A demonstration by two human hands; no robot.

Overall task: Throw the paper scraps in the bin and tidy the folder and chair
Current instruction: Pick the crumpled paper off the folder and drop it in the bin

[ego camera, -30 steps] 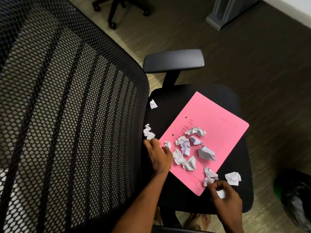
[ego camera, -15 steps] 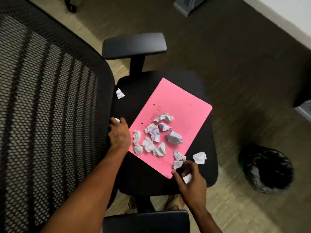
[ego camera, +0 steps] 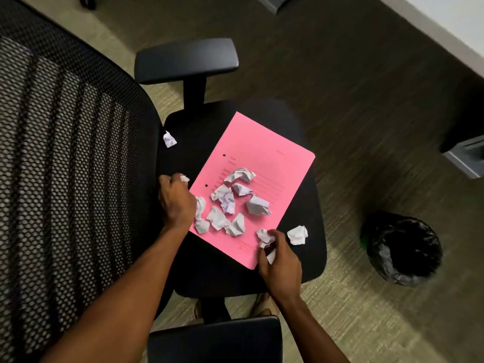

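Carpeted office floor, with a black mesh chair [ego camera: 78,179] filling the left of the head view and a bin [ego camera: 402,250] lined with a black bag standing on the floor off to the right, well apart from the seat. On the seat lies a pink folder [ego camera: 264,153], and most of the paper scraps [ego camera: 230,203] are piled on its near half. One stray scrap [ego camera: 169,139] sits by the backrest, another [ego camera: 297,235] just off the folder's right edge.

So we're at the gathering step, nothing binned yet as far as I can see. Left hand [ego camera: 176,203] is curled at the folder's left edge, fingers closed on a small scrap that pokes out at the top. Right hand [ego camera: 280,263] is at the folder's near corner, fingers pinching a crumpled scrap, with more white paper tucked under the palm.

Next move, I'd guess: scoop up the rest, including both strays, then carry it all over to the bin. Folder and chair tidying comes after that.
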